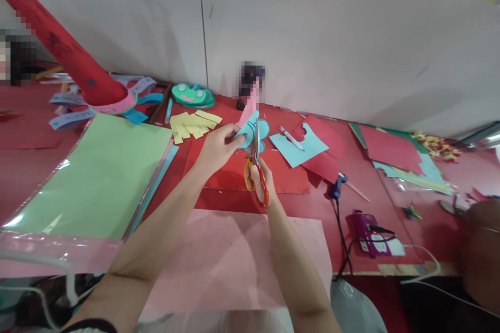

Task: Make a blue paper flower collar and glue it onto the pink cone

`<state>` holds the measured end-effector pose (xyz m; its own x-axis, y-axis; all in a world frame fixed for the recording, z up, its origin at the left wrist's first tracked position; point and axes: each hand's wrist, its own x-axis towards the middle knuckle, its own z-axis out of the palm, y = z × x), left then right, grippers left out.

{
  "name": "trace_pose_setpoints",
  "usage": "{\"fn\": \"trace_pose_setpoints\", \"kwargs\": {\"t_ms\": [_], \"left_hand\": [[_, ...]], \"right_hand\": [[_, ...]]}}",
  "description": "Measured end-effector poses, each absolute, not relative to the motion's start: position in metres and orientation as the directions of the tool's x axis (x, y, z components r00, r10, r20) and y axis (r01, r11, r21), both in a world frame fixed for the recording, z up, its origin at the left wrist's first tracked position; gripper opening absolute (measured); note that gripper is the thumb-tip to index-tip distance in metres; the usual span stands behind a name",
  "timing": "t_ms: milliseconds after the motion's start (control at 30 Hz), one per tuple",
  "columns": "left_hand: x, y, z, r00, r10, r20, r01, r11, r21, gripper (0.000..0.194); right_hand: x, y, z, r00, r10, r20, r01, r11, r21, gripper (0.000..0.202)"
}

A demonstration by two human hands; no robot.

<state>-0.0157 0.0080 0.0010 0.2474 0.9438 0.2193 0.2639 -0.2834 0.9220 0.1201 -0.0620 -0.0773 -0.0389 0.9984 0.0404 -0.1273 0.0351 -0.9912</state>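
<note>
My left hand [224, 141] pinches a light-blue paper piece [264, 128] with rounded lobes and drawn outlines. A pink paper piece [250, 105] rises behind it, touching it or held along with it; I cannot tell which. My right hand [262, 171] has its fingers in the red-and-yellow handles of a pair of scissors [262, 193]. The scissor blades point upward and lie across the blue paper. Below both hands is a red sheet [222, 177]. To their right, a pen [291, 138] rests on a cut light-blue sheet [312, 146].
Yellow paper strips [193, 125] and green frog-face cutouts [193, 95] lie left of centre. A pack of green paper [97, 177] covers the left side. At right are a glue gun [338, 186], a purple power strip [369, 234] with cables, and another person's arm [482, 250].
</note>
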Motion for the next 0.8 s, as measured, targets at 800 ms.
{"fn": "trace_pose_setpoints", "kwargs": {"t_ms": [800], "left_hand": [[-0.023,0.0022,0.0107,0.349,0.929,0.125,0.248,-0.22,0.944,0.008]], "right_hand": [[0.1201,-0.0602,-0.0806,-0.098,0.987,0.124,-0.136,0.11,-0.985,0.052]]}}
